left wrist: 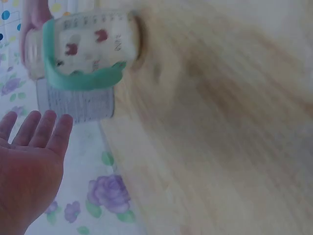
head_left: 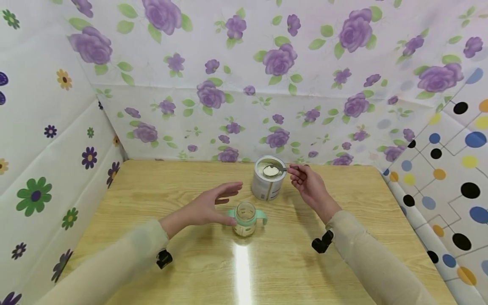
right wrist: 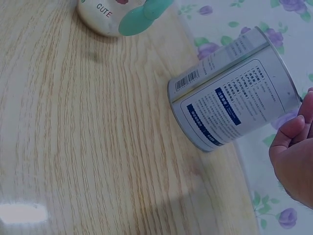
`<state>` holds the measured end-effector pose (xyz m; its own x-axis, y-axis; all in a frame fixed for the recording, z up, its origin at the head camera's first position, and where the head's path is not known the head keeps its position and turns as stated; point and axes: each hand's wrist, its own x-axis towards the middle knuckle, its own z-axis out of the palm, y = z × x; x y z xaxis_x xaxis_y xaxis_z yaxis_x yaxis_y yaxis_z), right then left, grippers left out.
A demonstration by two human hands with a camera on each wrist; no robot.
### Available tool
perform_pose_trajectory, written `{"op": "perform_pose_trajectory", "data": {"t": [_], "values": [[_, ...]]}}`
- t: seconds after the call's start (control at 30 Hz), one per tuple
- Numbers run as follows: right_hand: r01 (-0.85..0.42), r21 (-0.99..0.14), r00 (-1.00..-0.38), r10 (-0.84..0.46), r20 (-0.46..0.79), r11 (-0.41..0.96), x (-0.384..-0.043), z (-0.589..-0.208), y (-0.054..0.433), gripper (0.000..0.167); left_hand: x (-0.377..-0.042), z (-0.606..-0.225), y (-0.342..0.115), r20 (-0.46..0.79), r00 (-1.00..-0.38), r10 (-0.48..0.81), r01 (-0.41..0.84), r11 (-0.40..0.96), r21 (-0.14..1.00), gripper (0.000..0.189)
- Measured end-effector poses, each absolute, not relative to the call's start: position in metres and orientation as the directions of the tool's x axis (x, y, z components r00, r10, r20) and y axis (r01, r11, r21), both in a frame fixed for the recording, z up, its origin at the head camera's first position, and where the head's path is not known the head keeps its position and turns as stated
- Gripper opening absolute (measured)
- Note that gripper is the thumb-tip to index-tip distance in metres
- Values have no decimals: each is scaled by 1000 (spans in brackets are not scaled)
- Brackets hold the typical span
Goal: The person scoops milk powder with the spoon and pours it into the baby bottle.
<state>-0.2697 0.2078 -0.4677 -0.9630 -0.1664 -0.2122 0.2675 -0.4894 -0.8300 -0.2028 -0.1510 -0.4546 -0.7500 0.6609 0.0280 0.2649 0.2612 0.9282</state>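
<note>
My right hand [head_left: 310, 186] pinches the handle of a spoon [head_left: 284, 169], its bowl heaped with white powder [head_left: 271, 170] over the mouth of an open can [head_left: 266, 186]. That can, silver-grey with printed text, stands upright on the table; its label shows in the right wrist view. Nearer to me is a baby bottle [head_left: 245, 228] with mint-green handles and no lid, upright too. To its left, my left hand [head_left: 209, 205] is held with fingers stretched and thumb apart, the thumb tip right at the bottle's left handle. Nothing is in that palm [left wrist: 32, 176].
The wooden table [head_left: 183, 262] reaches back to a curtain with purple flowers [head_left: 213, 127]. Flowered cloth [head_left: 57, 169] hangs on the left, dotted cloth [head_left: 450, 169] on the right. Both wrists wear small black cameras [head_left: 322, 242].
</note>
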Motion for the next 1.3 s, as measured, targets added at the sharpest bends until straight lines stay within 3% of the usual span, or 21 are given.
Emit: {"op": "perform_pose_trajectory", "data": {"t": [0.37,0.93,1.3], "values": [[269,-821,-963,-163,-215,-504,-271,-470,207,38,-189,-481,-134,36,-772,635,271,277,922,103],[270,-806,-963,-166,-214,-528,-269,-469,206,37,-184,-508,-123,85,-843,531,278,294,915,73],[271,-792,-962,-162,-218,-546,-265,-458,208,39,-183,-509,-123,102,-846,524,287,287,914,70]]}}
